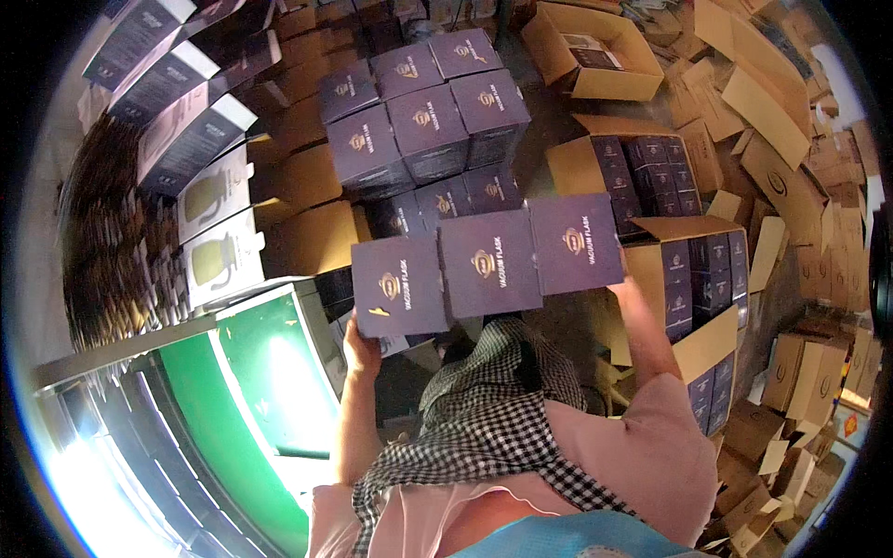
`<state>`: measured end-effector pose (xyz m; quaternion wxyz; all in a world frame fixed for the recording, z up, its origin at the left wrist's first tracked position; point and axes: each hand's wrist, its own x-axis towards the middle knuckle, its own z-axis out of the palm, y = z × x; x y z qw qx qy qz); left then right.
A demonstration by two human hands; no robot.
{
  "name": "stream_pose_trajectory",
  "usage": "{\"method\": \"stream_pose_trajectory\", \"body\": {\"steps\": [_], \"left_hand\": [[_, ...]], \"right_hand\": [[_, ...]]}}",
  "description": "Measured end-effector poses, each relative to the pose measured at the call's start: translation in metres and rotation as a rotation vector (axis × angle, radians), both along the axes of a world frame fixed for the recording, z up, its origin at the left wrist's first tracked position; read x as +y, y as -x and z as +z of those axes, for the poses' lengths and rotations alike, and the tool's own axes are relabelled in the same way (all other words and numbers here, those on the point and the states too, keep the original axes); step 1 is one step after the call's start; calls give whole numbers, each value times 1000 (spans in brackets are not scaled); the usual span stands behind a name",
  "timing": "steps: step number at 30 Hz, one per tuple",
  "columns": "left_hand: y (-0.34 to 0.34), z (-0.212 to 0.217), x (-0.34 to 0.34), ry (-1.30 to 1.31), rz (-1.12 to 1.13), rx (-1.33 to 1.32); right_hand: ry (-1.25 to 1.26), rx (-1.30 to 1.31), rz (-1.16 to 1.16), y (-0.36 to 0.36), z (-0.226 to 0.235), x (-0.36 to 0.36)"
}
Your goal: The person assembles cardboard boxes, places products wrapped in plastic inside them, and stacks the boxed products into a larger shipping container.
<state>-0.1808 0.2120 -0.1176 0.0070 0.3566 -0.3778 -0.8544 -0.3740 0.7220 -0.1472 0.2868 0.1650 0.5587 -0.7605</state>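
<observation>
I hold a row of three dark purple flask boxes pressed together between my hands, lifted in front of me. My left hand presses the left end of the row. At the right end, my right hand pushes inward, partly hidden behind the last box. Beyond the row stands a stack of the same purple boxes. Open brown cartons at the right hold more of them.
A green conveyor-like machine runs along my left. White-and-dark product boxes are stacked at the far left. An open carton lies at the back. Flattened and empty cardboard boxes pile up at the right.
</observation>
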Motion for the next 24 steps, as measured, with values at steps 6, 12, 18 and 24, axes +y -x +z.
{"method": "stream_pose_trajectory", "body": {"steps": [6,12,18,24], "left_hand": [[103,-61,-19,18,283,17],[173,-99,-11,544,582,-456],[213,-59,84,-302,411,-48],[195,-70,73,-321,202,-12]], "right_hand": [[112,-25,-89,131,-89,-56],[179,-136,-135,208,-146,-125],[229,-69,-93,207,-158,-125],[76,-44,251,173,-181,-124]]}}
